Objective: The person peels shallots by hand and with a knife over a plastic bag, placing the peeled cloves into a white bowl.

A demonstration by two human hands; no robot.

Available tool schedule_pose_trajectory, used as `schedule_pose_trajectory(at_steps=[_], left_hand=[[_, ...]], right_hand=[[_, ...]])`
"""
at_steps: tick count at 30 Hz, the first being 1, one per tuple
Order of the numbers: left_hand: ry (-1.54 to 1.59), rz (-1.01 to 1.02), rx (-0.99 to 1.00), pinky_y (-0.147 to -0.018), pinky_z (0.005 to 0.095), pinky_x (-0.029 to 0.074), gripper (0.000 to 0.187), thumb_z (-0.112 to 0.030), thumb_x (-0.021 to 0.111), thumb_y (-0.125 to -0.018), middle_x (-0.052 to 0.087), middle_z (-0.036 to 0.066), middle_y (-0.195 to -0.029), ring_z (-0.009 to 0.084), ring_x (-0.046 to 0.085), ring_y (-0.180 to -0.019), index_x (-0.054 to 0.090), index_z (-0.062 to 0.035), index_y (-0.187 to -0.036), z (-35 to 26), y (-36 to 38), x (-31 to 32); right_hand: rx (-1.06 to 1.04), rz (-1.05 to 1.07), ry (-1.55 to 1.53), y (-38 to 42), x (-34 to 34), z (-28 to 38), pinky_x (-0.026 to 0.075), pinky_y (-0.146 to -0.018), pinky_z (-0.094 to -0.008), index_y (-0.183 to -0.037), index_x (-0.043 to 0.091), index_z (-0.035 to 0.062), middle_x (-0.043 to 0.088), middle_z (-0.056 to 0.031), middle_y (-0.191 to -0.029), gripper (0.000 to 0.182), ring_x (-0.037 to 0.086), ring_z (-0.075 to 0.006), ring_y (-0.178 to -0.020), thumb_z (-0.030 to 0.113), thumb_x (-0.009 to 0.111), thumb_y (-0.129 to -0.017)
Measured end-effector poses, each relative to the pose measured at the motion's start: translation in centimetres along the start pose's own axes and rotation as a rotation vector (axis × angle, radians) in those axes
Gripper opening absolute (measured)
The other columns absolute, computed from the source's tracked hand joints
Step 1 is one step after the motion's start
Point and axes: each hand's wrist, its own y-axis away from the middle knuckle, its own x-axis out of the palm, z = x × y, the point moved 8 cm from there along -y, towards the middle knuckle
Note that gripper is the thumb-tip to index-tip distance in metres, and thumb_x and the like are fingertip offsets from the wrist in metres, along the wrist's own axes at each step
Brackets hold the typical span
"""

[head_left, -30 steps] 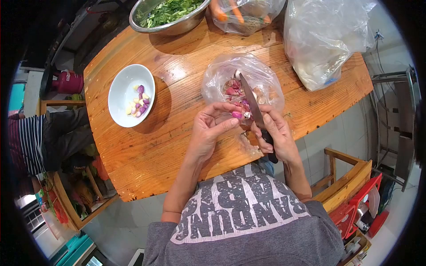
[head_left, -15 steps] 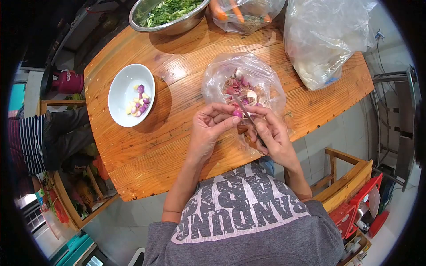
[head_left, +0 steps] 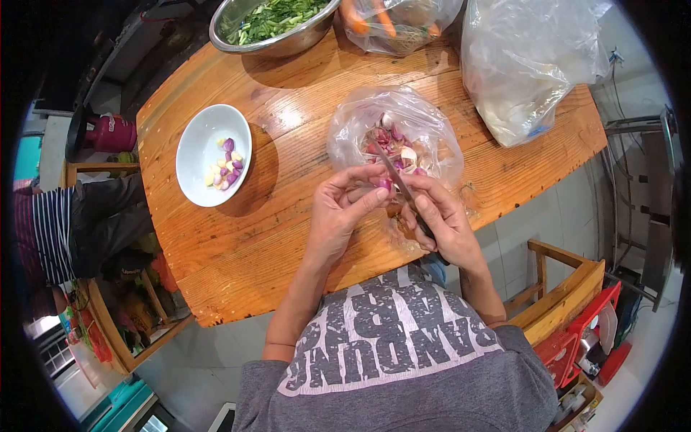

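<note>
Between the fingertips of my left hand point(head_left: 344, 205) is a small purple shallot point(head_left: 384, 184), pinched by thumb and forefinger. My right hand point(head_left: 443, 219) is closed round the dark handle of a knife point(head_left: 396, 175), whose blade slants up and left beside the shallot. Just beyond both hands lies an open clear plastic bag point(head_left: 439, 129) holding shallots, garlic and loose skins. To the left, a white bowl point(head_left: 196, 137) contains several peeled purple shallots and pale garlic cloves point(head_left: 225, 167).
At the table's far edge stand a metal bowl point(head_left: 288, 45) of chopped greens, a bag of carrots point(head_left: 396, 29) and a large plastic bag point(head_left: 529, 72). A person in a striped top point(head_left: 54, 223) is at the left. A wooden chair point(head_left: 561, 288) stands at the right.
The knife blade has swung slightly, its tip now reaching further up and left over the bag. My left hand keeps the shallot in nearly the same place.
</note>
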Motion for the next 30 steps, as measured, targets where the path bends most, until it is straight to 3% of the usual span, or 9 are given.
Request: schedule_pose_trajectory(at_steps=[5,8,14,20,30], left_hand=[[-0.025,0.057,0.057,-0.082,0.0271,0.052,0.028,0.002,0.062,-0.082,0.064,0.014,-0.101,0.0185,0.065,-0.091,0.059,0.0031,-0.109,0.2,0.0,0.0],[-0.020,-0.006,-0.009,-0.083,0.0282,0.052,0.027,0.000,0.060,-0.084,0.064,0.014,-0.102,0.0195,0.064,-0.094,0.060,0.0032,-0.111,0.0,-0.3,0.2],[-0.108,0.019,0.024,-0.080,0.0282,0.052,0.023,0.001,0.058,-0.085,0.063,0.012,-0.107,0.0175,0.062,-0.095,0.063,0.0021,-0.107,0.2,-0.2,0.1],[-0.193,0.053,0.201,-0.082,0.0244,0.051,0.028,0.005,0.059,-0.083,0.055,0.010,-0.110,0.0132,0.058,-0.097,0.062,0.0003,-0.110,-1.0,-0.1,0.8],[-0.054,-0.006,0.112,-0.084,0.0244,0.050,0.014,0.003,0.062,-0.083,0.055,0.008,-0.106,0.0132,0.058,-0.095,0.061,0.0042,-0.097,-0.4,-0.1,0.4]], right_hand=[[0.008,-0.019,-0.022,0.2,-0.5,-0.2,0.029,-0.042,-0.0157,-0.129,0.045,0.0056,0.047,0.0010,-0.070,0.036,0.036,-0.0014,-0.047,0.025,0.039,-0.099],[0.005,-0.001,-0.001,0.3,-0.5,-0.3,0.028,-0.042,-0.0157,-0.129,0.043,0.0048,0.047,0.0005,-0.071,0.036,0.035,-0.0015,-0.047,0.025,0.038,-0.099],[-0.032,-0.042,-0.008,0.2,-0.4,0.0,0.028,-0.043,-0.0153,-0.130,0.042,0.0057,0.048,0.0003,-0.070,0.038,0.035,-0.0015,-0.047,0.027,0.039,-0.099],[-0.025,-0.001,0.061,0.3,0.0,0.7,0.027,-0.043,-0.0150,-0.134,0.040,0.0073,0.048,0.0007,-0.070,0.040,0.035,-0.0010,-0.048,0.026,0.039,-0.099],[-0.008,-0.003,0.047,0.5,-0.1,-0.1,0.029,-0.044,-0.0154,-0.132,0.042,0.0064,0.048,0.0002,-0.069,0.038,0.036,-0.0011,-0.048,0.024,0.038,-0.099]])
